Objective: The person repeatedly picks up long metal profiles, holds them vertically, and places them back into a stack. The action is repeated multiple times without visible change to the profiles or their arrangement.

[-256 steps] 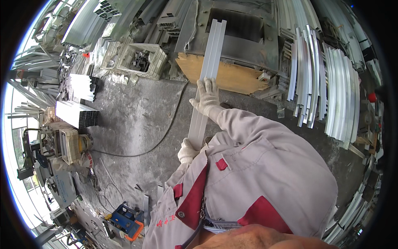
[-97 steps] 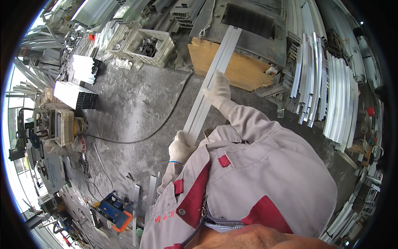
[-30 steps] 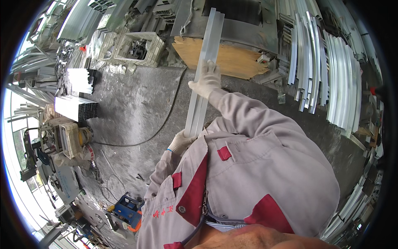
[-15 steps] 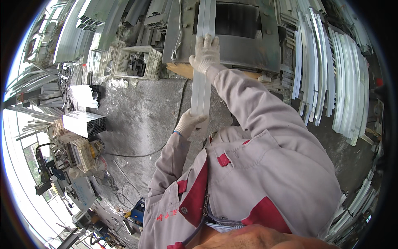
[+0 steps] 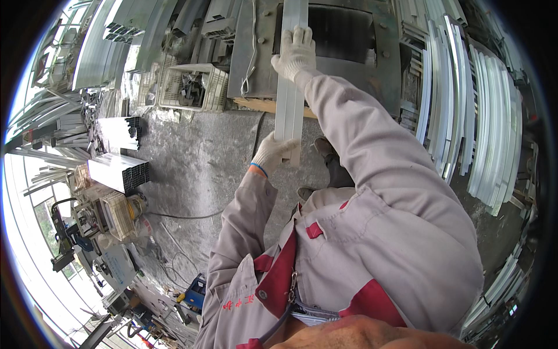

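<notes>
A long, silvery-grey aluminium profile (image 5: 289, 113) with grooves down its length runs away from me over a dark metal table (image 5: 343, 75). Its near end sticks out past the table's front, above the floor. My left hand (image 5: 272, 152), in a pale knitted glove with a blue band at the wrist, is closed round that near end, thumb across the top. Farther along, my right hand (image 5: 295, 55), gloved too, lies flat on the profile with its fingers stretched out. The far end of the profile runs out of view at the top.
Left of the table stands a plastic crate (image 5: 195, 87) of small dark parts. Bundles of square tubes (image 5: 119, 171) lie at the left. Long profiles (image 5: 491, 125) are stacked at the right. A cable (image 5: 186, 217) trails over the floor. My shoe (image 5: 325, 146) shows beneath the profile.
Both hands have moved farther away from me, and the near end of the profile has shifted the same way. My shoes have come into view under the profile.
</notes>
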`<state>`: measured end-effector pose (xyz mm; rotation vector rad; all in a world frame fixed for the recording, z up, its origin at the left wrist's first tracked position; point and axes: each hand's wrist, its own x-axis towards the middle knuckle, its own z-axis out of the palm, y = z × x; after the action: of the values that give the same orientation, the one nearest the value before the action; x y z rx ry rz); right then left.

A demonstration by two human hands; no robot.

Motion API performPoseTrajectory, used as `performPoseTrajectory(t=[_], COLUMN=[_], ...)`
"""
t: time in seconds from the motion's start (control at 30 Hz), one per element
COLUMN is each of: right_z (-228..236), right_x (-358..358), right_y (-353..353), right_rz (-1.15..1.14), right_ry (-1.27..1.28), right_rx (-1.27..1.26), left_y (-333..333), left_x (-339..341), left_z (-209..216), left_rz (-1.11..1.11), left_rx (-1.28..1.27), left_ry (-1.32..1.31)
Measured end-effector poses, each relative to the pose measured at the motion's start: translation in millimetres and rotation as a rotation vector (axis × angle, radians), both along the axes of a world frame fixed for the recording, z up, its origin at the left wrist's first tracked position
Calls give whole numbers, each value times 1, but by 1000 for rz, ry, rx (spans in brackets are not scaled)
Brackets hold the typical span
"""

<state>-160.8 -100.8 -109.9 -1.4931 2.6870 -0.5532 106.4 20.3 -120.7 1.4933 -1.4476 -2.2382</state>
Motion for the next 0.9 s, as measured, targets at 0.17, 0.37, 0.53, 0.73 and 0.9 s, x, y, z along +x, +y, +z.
performPoseTrajectory(t=[0.17, 0.37, 0.53, 0.73, 0.9], right_z=[-1, -13, -29, -38, -45], right_x=[65, 130, 182, 217, 240], right_y=[54, 119, 167, 207, 235], right_rz=[-14, 24, 36, 39, 64], right_ry=[-20, -107, -115, -155, -176], right_rx=[11, 52, 49, 64, 48], left_y=[53, 113, 159, 198, 225], left_x=[59, 131, 184, 219, 236], left_z=[-17, -44, -58, -57, -47], left_rz=[50, 24, 45, 97, 150], left_rx=[55, 80, 146, 225, 247], left_ry=[32, -21, 6, 168, 99])
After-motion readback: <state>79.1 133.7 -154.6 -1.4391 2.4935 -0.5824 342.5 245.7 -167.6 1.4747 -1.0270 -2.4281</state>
